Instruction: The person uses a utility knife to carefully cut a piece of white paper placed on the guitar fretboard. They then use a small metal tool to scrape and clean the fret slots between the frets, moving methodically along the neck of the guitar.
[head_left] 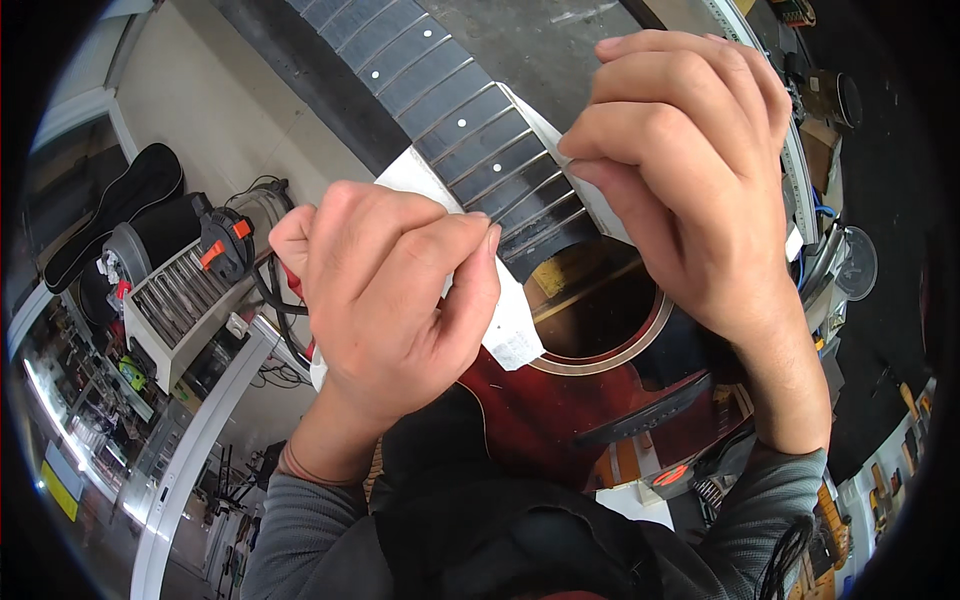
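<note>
An acoustic guitar with a dark red body [545,415] lies in front of me, its dark fretboard [430,95] running up and left. White protective sheets [515,335] cover the top along both sides of the fretboard's end, beside the round soundhole [600,315]. My left hand [390,290] is closed, thumb and forefinger pinched at the fretboard's left edge. At the opposite edge, my right hand [690,160] is also pinched, its other fingers curled. Both fingertips meet the board near the same metal frets. Whatever sits between them is too small to make out.
A dark bench top [540,40] extends beyond the neck. On the left are a black instrument case [120,215], a clamp with orange pads [225,245] and a slotted rack [190,310]. A curved-looking ruler [797,180] and a clear round dish [858,262] lie at right.
</note>
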